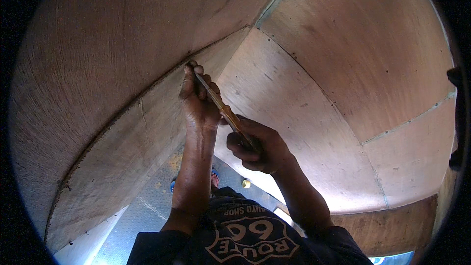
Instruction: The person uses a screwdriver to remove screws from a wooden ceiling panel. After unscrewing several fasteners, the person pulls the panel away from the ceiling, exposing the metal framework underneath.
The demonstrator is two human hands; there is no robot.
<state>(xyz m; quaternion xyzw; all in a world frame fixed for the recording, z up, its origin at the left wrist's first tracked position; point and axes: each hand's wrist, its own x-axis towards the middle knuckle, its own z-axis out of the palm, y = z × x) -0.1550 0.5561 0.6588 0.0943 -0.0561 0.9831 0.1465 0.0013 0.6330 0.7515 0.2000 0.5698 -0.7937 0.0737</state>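
Note:
Both of my arms reach up toward a curved brown panel [103,34] overhead. My right hand [265,145] is wrapped around the lower end of a long slim tool [223,109] with a pale shaft and an amber-brown middle part; its exact kind does not show. At the tool's upper end, my left hand [197,103] is closed, its curled fingers around the narrow tip. The tip lies close beside a dark, rough seam [131,104] between the upper panel and a lighter strip [130,142] below it. My fingers hide whether it touches.
Smooth brownish panels [284,93] with pale joint lines and small dark dots curve round on the right. Below is a grey-blue floor [142,216] with a small yellow ring-shaped object [246,183] near my feet. A dark brown curved band [392,225] runs along the lower right.

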